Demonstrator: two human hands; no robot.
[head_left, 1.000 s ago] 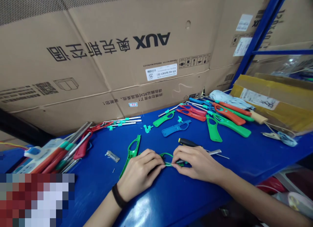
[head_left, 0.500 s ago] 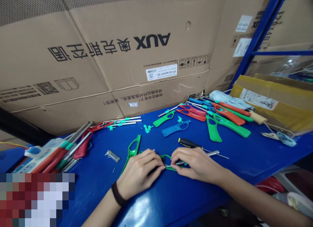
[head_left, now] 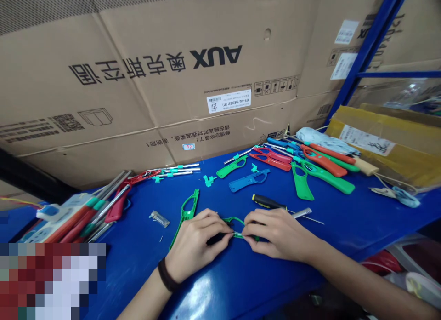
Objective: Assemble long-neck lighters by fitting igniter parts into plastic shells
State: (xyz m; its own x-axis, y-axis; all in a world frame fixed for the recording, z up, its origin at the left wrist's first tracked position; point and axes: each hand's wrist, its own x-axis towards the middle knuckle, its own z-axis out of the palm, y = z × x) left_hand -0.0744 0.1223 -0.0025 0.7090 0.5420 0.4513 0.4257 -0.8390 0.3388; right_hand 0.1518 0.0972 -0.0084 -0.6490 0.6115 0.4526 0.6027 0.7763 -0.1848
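Curved green plastic lighter shell (head_left: 235, 220) pinched in curled fingers of left hand (head_left: 196, 244) and right hand (head_left: 279, 232).

The workbench (head_left: 134, 260) is glossy blue, the screwdriver handle (head_left: 268, 202) black with a yellow tip, the wristband (head_left: 166, 275) black, and the partly hidden lighter frame (head_left: 237, 235) apparently green.
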